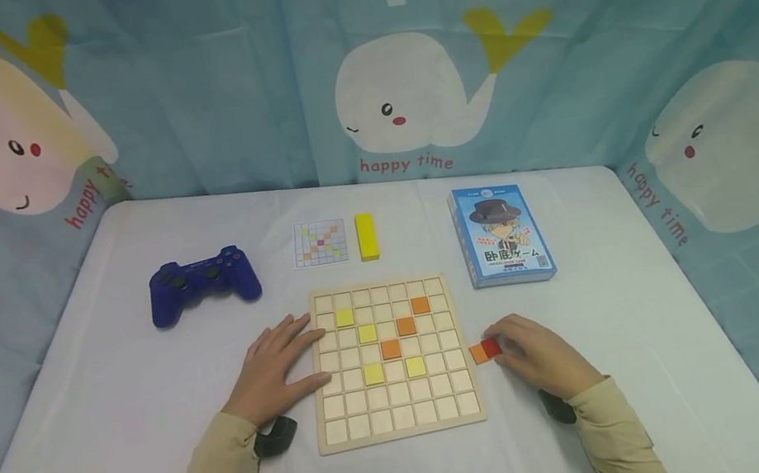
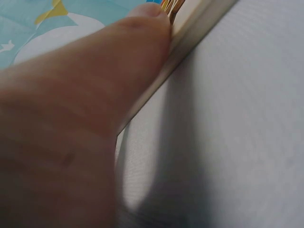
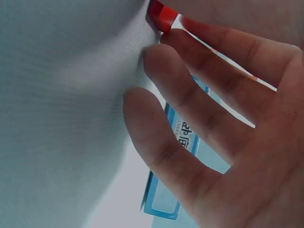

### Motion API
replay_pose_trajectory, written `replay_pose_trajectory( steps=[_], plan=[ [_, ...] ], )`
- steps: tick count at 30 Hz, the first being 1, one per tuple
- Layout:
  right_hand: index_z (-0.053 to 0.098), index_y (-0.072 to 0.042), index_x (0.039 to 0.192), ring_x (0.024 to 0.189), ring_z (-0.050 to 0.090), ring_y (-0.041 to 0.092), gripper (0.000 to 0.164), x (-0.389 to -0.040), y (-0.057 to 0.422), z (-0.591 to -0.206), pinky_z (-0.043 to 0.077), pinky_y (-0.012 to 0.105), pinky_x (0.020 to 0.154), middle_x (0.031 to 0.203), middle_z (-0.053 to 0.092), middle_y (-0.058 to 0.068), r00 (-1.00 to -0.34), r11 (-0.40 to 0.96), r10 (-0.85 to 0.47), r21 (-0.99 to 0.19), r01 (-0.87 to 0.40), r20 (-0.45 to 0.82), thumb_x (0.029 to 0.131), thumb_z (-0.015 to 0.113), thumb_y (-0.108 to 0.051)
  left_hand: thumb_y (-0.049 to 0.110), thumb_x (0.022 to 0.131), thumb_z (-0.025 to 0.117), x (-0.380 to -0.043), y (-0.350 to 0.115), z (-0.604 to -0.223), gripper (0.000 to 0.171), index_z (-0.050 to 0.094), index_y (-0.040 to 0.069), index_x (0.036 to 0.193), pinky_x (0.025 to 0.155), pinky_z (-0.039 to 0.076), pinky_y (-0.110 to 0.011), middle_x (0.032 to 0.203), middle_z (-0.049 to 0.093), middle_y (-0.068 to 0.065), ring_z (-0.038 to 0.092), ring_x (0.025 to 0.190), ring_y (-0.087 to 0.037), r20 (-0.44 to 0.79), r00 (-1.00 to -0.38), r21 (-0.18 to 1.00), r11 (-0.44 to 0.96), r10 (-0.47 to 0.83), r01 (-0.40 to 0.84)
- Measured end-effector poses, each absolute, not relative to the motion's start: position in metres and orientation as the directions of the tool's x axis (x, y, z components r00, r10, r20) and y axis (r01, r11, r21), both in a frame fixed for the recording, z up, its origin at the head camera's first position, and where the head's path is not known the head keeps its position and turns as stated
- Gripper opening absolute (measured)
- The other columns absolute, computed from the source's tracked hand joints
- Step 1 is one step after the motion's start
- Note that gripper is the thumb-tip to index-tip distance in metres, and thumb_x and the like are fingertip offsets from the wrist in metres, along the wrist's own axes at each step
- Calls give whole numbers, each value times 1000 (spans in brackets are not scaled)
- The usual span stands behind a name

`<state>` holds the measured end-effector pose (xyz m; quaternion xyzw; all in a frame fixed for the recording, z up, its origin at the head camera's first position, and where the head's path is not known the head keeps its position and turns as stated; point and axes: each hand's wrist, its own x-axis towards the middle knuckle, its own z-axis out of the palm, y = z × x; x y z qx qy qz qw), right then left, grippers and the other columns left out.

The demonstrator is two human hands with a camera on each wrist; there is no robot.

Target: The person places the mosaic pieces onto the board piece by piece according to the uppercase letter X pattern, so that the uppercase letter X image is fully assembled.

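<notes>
A square wooden grid board [image 1: 401,417] lies in the middle of the table. On it are several yellow tiles [image 1: 373,374] and three orange tiles [image 1: 391,349], the orange ones in a diagonal row. My left hand [image 1: 272,371] rests at the board's left edge with fingers spread; its thumb [image 2: 142,42] touches the frame in the left wrist view. Just right of the board, my right hand [image 1: 538,352] pinches a red tile [image 1: 492,347] between thumb and index finger. A loose orange tile [image 1: 479,354] lies against the red one, on its left side. The red piece [image 3: 163,16] also shows at the fingertips in the right wrist view.
Behind the board lie a printed pattern card [image 1: 319,243] and a yellow bar [image 1: 367,237]. A blue game controller [image 1: 203,284] sits at the back left, a blue card-game box [image 1: 502,234] at the back right. A whale-print curtain [image 1: 234,85] encloses the white table.
</notes>
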<state>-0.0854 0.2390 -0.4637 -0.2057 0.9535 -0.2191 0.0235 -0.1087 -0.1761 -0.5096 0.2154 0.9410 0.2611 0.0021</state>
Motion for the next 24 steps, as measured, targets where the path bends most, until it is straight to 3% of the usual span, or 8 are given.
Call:
replay_pose_trajectory(
  steps=[12, 24],
  plan=[
    [66, -12, 106, 92, 62, 10, 32, -87, 239, -465, 56, 32, 82, 101, 65, -4, -910, 814, -406, -420, -402, 83, 78, 78, -5, 55, 82, 67, -109, -176, -510, 65, 51, 26, 138, 116, 17, -54, 152, 38, -5, 27, 143, -32, 118, -907, 489, 771, 404, 408],
    [63, -13, 110, 90, 60, 7, 29, -101, 219, -449, 56, 26, 81, 104, 63, -7, -846, 751, -520, -408, -519, 118, 83, 75, -12, 56, 81, 67, -108, -176, -507, 67, 50, 25, 139, 118, 15, -53, 153, 36, -5, 24, 144, -31, 85, -909, 494, 775, 408, 394]
  ],
)
